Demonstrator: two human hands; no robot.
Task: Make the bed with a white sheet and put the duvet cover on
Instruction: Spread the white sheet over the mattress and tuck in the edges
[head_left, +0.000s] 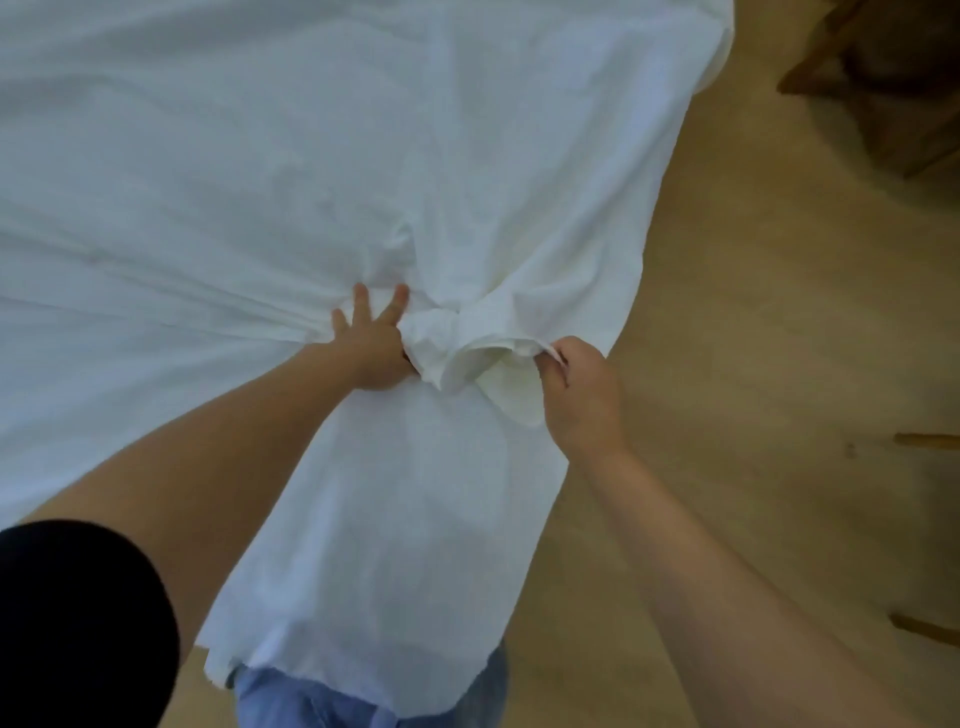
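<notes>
A white sheet (291, 171) covers the bed across the left and top of the head view and hangs down over the near corner toward my legs. My left hand (371, 345) lies on the sheet at the corner, fingers spread forward, with its thumb hooked into a bunched fold. My right hand (576, 389) pinches the sheet's edge just right of that bunch and holds it lifted off the corner. The mattress underneath is hidden by the cloth.
Light wooden floor (753, 322) runs along the right side of the bed. A dark wooden piece of furniture (893, 78) stands at the top right. Two wooden bars (927, 440) stick in from the right edge. My blue jeans (291, 699) show below the hanging sheet.
</notes>
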